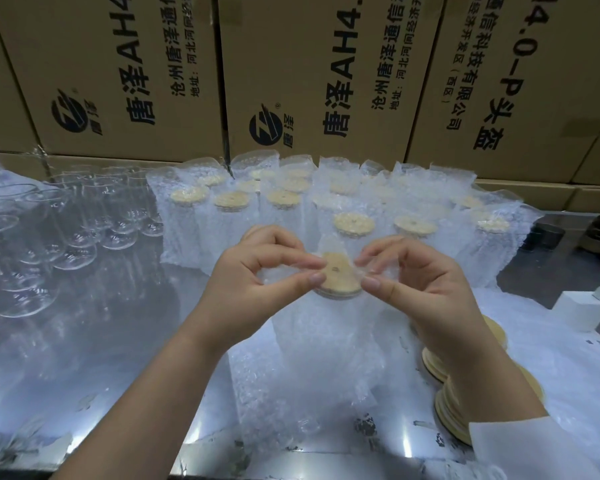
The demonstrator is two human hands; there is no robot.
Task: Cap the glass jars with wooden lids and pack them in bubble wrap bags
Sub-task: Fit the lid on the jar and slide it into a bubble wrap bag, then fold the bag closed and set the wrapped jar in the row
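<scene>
Both hands, left hand (257, 282) and right hand (416, 282), pinch the bubble wrap bag (312, 327) mouth.

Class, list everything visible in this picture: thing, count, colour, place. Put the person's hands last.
cardboard boxes: several, brown, stacked at back
table: one, grey, foreground
bare glass jars: many, clear, left
bagged jars: many, clear wrap, back centre-right
bubble wrap bag: one, clear, centre
wooden lid: one, pale, at that bag's mouth
spare lids: stacks, pale, lower right
white box: one, white, right edge
left hand: one, fingers pinch the bag's mouth
right hand: one, pinching likewise
</scene>
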